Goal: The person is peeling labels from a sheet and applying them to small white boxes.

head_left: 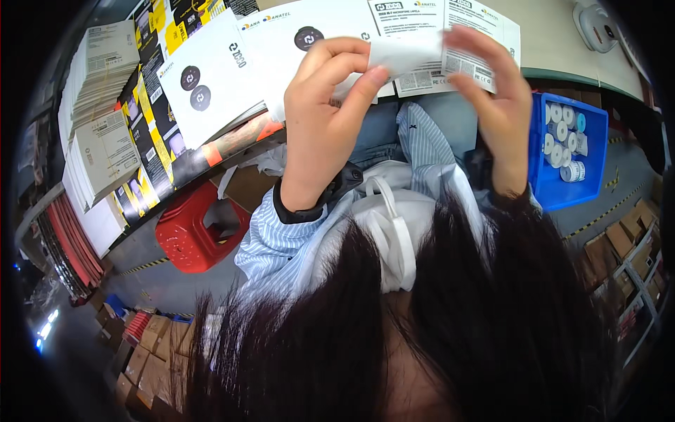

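Note:
Over the edge of the worktable, my left hand (320, 116) pinches a small blank white paper piece (404, 53) between thumb and fingers. At the paper's right end is my right hand (499, 98), somewhat blurred, its thumb and fingers apart. Whether its fingertips touch the paper I cannot tell. Beneath both hands lie white printed cardboard sheets (274, 53), some with dark round pictures and others with black text panels (411, 21). Another white printed sheet (204, 84) lies to the left of my left hand.
Tall stacks of white printed card (105, 151) stand on the table's left over a yellow-and-black printed surface (156, 98). A red stool (190, 239) stands below. On the right is a blue crate (587, 176) with white rolls (562, 133); cardboard boxes (158, 355) line the floor.

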`<act>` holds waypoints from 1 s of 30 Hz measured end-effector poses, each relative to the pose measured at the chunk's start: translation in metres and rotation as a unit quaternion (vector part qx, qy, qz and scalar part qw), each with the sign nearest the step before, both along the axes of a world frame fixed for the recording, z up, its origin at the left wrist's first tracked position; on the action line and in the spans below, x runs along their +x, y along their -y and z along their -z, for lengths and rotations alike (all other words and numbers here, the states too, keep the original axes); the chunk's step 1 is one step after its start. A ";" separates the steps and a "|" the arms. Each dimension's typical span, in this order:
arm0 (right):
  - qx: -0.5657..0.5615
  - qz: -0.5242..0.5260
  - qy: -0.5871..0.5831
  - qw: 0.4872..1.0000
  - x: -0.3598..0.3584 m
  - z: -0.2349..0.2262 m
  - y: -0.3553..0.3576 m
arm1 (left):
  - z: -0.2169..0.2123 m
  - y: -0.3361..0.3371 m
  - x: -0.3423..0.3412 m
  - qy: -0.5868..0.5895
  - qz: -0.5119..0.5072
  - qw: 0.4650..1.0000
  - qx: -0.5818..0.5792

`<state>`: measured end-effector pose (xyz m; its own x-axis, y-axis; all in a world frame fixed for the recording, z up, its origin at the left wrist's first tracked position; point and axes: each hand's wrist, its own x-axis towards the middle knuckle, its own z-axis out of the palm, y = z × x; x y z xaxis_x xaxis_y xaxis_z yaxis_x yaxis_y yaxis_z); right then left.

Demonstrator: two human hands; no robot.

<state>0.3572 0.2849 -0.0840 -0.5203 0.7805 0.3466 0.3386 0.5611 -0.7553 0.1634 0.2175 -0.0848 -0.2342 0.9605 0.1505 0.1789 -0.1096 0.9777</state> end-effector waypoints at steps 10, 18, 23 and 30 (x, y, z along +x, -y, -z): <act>-0.202 -0.006 -0.173 0.964 -0.034 -0.001 0.022 | -0.017 0.001 0.007 -0.175 -0.020 0.976 0.126; -0.126 0.010 -0.148 0.981 -0.036 -0.001 0.021 | -0.010 -0.003 -0.002 -0.236 0.004 0.967 0.098; -0.047 0.047 -0.109 0.992 -0.037 0.002 0.016 | -0.008 -0.006 -0.001 -0.254 0.006 0.959 0.126; 0.202 0.067 -0.094 0.973 -0.039 0.008 0.013 | -0.011 -0.006 0.001 -0.124 -0.002 0.990 0.065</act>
<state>0.3183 0.2723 -0.0918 -0.3207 0.6174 0.7183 0.3073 0.7851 -0.5377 0.1646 0.2234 -0.0738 -0.1773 0.9284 0.3266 0.4126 -0.2312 0.8811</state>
